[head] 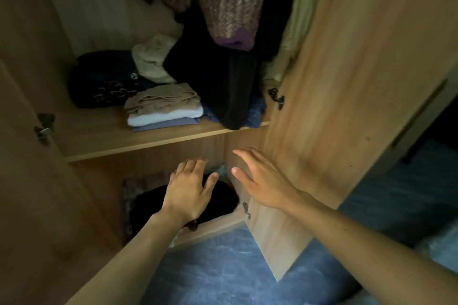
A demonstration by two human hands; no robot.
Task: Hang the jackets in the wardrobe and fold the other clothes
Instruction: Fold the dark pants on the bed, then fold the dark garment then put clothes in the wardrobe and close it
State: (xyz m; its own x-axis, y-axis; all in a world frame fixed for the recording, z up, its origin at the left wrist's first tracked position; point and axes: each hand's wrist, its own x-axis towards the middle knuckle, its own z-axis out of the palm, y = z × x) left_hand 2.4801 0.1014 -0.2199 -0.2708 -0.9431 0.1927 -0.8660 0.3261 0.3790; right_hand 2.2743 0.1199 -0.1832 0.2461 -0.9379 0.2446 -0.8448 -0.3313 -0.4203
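The wardrobe (81,7) stands open, and its right door (334,82) crowds the opening beside the shelf (138,141). Above the shelf hang a black coat (223,77), its hem draped over the shelf edge, and a knit (230,7). A folded stack (163,109) lies on the shelf. Below the shelf sits a dark garment (223,199), probably soft, light and limp, and best gathered from underneath. The left hand (190,186) and right hand (262,181) hover below the shelf, fingers spread and holding nothing.
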